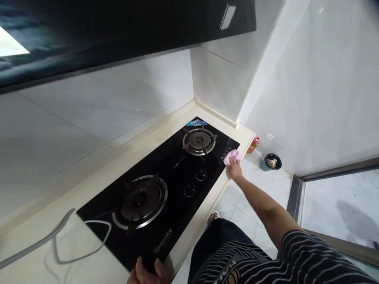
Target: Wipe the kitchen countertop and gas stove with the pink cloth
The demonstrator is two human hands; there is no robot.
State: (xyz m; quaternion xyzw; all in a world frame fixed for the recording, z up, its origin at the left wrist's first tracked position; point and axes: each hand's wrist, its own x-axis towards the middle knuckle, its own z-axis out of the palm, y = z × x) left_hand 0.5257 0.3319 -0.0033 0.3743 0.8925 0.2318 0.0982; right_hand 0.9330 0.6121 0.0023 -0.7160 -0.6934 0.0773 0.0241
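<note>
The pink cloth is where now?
In the head view, the cloth is right of centre, under the right hand, at the near right corner of the stove.

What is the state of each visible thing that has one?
Pale pink cloth: bunched beneath right hand
Nearer round metal burner: no visible flame
Farther round metal burner: no visible flame
Two round black knobs: settings unclear
Blue bin with black liner: open, contents inside
Red-capped amber bottle: closed

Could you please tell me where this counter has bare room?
Bare: a strip of counter between the stove and the back wall, and a patch between the grey cord and left hand. Crowded: the stove's left end, where the cord loops, and its front right corner, by the right hand and pink cloth.
</note>
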